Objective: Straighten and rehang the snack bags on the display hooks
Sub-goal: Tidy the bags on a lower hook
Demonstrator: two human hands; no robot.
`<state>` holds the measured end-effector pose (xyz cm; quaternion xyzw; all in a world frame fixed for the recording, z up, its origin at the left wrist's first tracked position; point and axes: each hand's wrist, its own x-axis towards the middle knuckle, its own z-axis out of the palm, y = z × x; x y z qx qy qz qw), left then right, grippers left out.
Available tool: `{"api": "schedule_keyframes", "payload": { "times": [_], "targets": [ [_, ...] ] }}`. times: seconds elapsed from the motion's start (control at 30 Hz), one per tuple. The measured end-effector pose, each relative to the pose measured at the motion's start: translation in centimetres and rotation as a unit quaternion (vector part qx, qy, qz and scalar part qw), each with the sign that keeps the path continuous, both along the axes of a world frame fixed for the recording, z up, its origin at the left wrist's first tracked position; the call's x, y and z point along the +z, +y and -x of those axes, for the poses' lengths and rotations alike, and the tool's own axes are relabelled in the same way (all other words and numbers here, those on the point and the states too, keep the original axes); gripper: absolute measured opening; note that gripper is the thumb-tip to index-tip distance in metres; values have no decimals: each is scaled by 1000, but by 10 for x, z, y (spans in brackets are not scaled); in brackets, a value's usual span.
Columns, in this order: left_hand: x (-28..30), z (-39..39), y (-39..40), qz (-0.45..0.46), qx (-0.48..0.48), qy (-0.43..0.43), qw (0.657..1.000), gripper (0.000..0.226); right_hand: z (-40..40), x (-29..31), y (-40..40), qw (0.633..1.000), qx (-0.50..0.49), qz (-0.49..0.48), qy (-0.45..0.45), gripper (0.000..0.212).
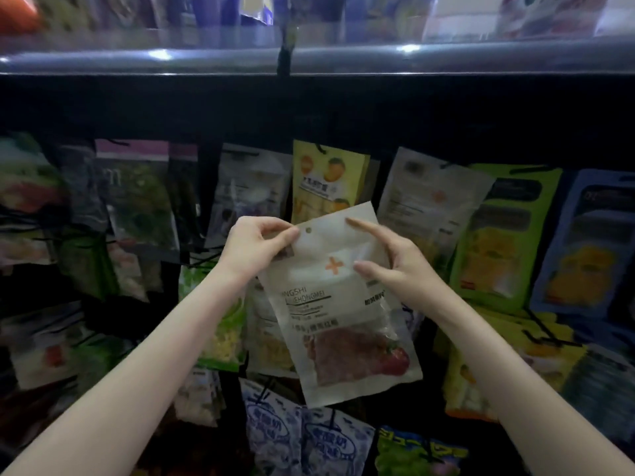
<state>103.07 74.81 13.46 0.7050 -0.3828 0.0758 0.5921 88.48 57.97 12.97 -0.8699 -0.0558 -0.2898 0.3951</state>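
I hold a frosted white snack bag (pixel 338 310) with an orange cross and reddish dried fruit in its window, tilted a little to the left, in front of the hook display. My left hand (pixel 256 247) pinches its top left corner beside the round hang hole. My right hand (pixel 388 259) grips the bag's right edge, the index finger stretched along the top strip and the thumb on the front. A matching white bag (pixel 429 197) hangs to the upper right, and a yellow mango bag (pixel 326 180) hangs straight behind.
Rows of snack bags on black hooks fill the dark rack: green mango bags (pixel 498 235) and a blue one (pixel 584 242) at right, blue-white bags (pixel 309 441) below, mixed bags (pixel 137 194) at left. A grey shelf edge (pixel 309 60) runs overhead.
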Motion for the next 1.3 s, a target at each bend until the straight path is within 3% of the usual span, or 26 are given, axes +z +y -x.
{"api": "schedule_keyframes", "payload": {
  "times": [0.17,0.4,0.53,0.67,0.77,0.87,0.93,1.03,1.1,1.2,1.3],
  "targets": [
    [16,-67,37,10,-19,-6,1000,2,-67,-2,33,993,-40,-106,-23,54],
    [3,-124,59,-77,-134,27,988,62,-118,-9,46,944,-114,-295,-94,50],
    [-7,-135,58,-79,-177,47,980,76,-130,-5,52,936,-141,-309,-93,52],
    [-27,-134,51,-90,-194,72,974,82,-127,1,53,953,-187,-224,-86,50],
    [-34,-125,39,-78,-223,108,966,74,-113,11,49,960,-212,-160,-88,51],
    [-32,-117,20,18,-231,164,959,45,-104,17,45,970,-201,-127,-56,52],
    [-31,-114,7,90,-210,219,949,30,-102,17,43,972,-208,-101,-27,51],
    [-27,-117,-2,111,-171,244,948,19,-102,14,41,972,-222,-72,23,52],
    [-23,-120,2,84,-162,205,962,14,-101,11,43,972,-227,-51,37,53],
    [-12,-125,14,-7,-80,-5,997,18,-105,9,51,975,-218,-29,16,54],
    [4,-123,23,-106,28,-195,975,32,-111,11,64,978,-209,9,-12,54]
  ]
}}
